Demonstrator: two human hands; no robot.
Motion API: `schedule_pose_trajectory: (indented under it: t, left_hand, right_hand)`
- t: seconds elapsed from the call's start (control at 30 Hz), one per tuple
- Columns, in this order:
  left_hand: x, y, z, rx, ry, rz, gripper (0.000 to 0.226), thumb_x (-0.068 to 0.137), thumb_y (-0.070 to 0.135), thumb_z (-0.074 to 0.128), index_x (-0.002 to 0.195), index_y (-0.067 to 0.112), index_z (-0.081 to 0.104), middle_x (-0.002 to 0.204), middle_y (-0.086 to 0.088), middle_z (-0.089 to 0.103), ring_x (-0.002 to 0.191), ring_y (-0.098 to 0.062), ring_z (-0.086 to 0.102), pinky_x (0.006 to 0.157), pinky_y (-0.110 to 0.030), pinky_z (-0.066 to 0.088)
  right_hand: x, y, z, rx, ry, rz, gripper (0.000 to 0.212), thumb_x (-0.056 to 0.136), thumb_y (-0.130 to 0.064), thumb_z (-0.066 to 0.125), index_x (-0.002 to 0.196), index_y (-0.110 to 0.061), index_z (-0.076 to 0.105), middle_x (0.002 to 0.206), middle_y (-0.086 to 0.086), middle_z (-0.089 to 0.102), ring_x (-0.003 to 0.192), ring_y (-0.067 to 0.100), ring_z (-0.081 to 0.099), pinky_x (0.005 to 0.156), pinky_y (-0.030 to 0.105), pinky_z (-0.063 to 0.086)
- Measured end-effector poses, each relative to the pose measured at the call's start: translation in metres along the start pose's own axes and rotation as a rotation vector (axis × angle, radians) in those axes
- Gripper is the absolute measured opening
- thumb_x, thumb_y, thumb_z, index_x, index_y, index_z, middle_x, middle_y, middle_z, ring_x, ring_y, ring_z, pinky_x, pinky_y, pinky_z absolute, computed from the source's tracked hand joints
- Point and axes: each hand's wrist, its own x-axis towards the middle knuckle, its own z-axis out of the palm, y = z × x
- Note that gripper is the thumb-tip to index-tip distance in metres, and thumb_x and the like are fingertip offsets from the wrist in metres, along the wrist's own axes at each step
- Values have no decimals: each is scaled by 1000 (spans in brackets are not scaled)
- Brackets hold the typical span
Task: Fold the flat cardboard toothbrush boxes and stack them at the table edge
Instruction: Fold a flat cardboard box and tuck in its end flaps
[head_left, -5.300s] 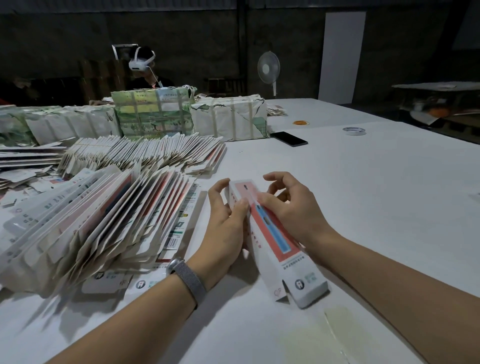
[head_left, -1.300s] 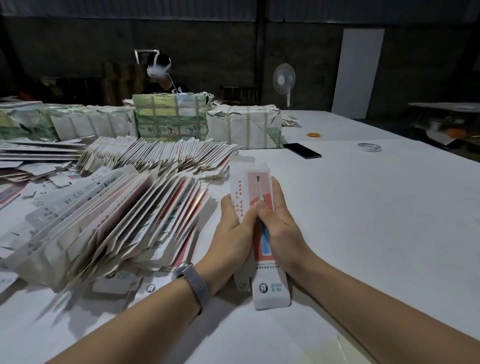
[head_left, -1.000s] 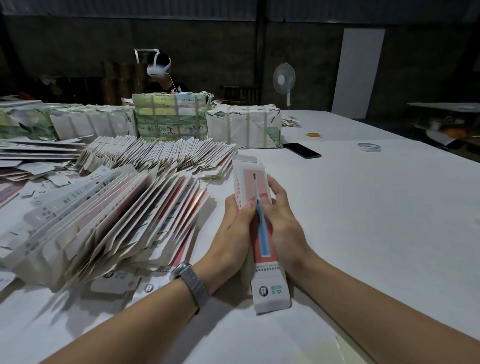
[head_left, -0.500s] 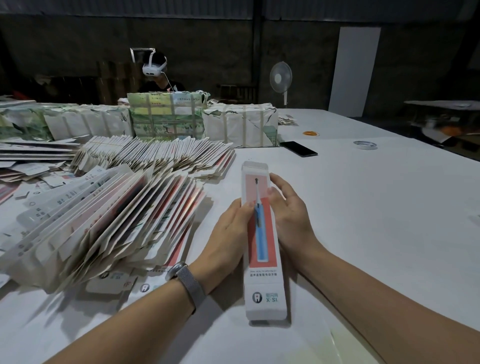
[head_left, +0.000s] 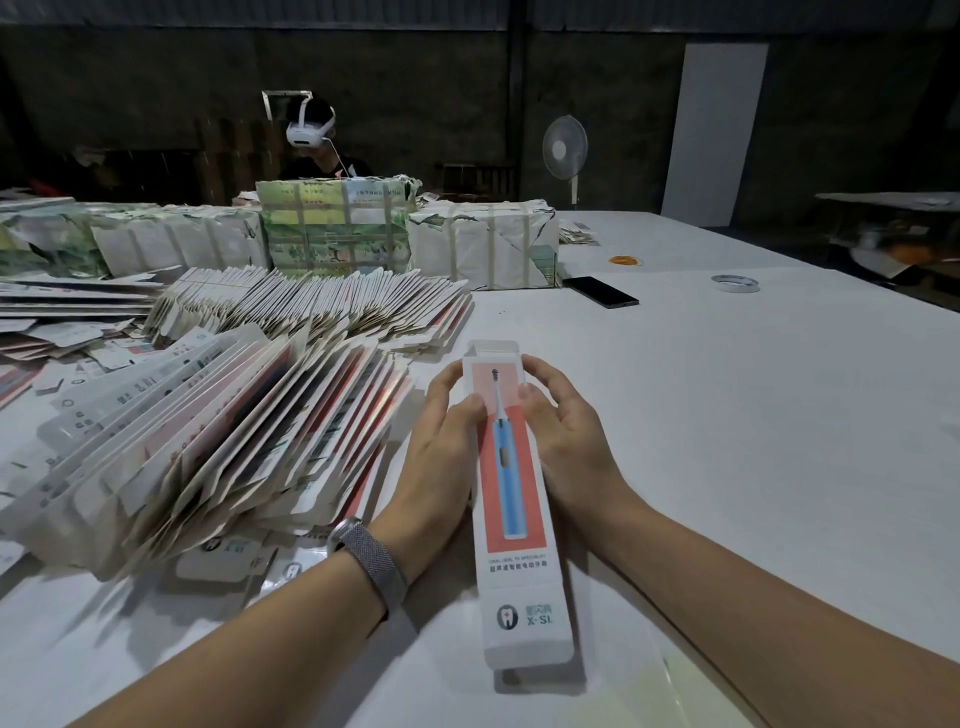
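Observation:
A long white toothbrush box (head_left: 514, 519) with a red panel and a blue toothbrush picture lies lengthwise on the white table (head_left: 727, 441), its far flap raised. My left hand (head_left: 441, 452) grips its left side, thumb lying on the top face. My right hand (head_left: 566, 441) grips its right side, fingers curled round the far end. To the left, a fanned pile of flat boxes (head_left: 218, 447) leans against itself.
A second row of flat boxes (head_left: 311, 306) lies further back, with wrapped bundles (head_left: 332, 234) behind it. A black phone (head_left: 600, 292), a tape roll (head_left: 734, 283) and orange rubber bands (head_left: 625, 261) lie on the far table. A person wearing a headset (head_left: 310, 130) sits opposite.
The box was held upright and squeezed into shape between both hands, then laid flat on the table, picture side up. Both hands slid toward its far end.

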Motion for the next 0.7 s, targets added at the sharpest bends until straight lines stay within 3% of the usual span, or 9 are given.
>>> schedule_pose_trajectory:
  t: [0.17, 0.27, 0.43, 0.57, 0.7]
  left_hand:
    - [1, -1, -3, 10, 6, -36, 43, 90, 35, 46, 132, 23, 50, 83, 0, 76, 68, -20, 74, 57, -24, 56]
    - [2, -1, -3, 30, 8, -37, 50, 80, 37, 44, 128, 24, 50, 82, 0, 76, 66, -19, 73, 57, -25, 56]
    - [1, -1, -2, 40, -4, -38, 42, 80, 36, 44, 120, 29, 53, 83, 1, 76, 65, -18, 73, 56, -24, 56]
    - [1, -1, 0, 54, -13, -22, 33, 79, 35, 45, 111, 36, 54, 82, 6, 77, 65, -15, 73, 55, -22, 55]
    - [1, -2, 0, 59, -51, -28, 29, 81, 36, 46, 110, 39, 52, 82, 5, 77, 66, -17, 75, 56, -22, 56]
  right_hand:
    - [-4, 0, 1, 9, -33, 37, 27, 104, -37, 45, 131, -38, 50, 107, -5, 74, 87, 21, 75, 76, 37, 63]
    - [-4, -1, 0, -11, -29, 41, 21, 104, -35, 46, 124, -37, 52, 105, -3, 74, 83, 21, 75, 73, 34, 63]
    - [-1, 1, -3, 41, -19, 65, 12, 104, -32, 49, 115, -30, 53, 99, 4, 75, 79, 25, 75, 72, 34, 62]
    - [-2, 0, -2, 59, -13, 87, 34, 81, -44, 49, 111, -28, 52, 96, 6, 74, 75, 24, 74, 68, 32, 61]
    - [-1, -1, -3, 95, 15, 92, 29, 83, -37, 55, 107, -20, 53, 99, 12, 70, 75, 24, 72, 70, 34, 62]
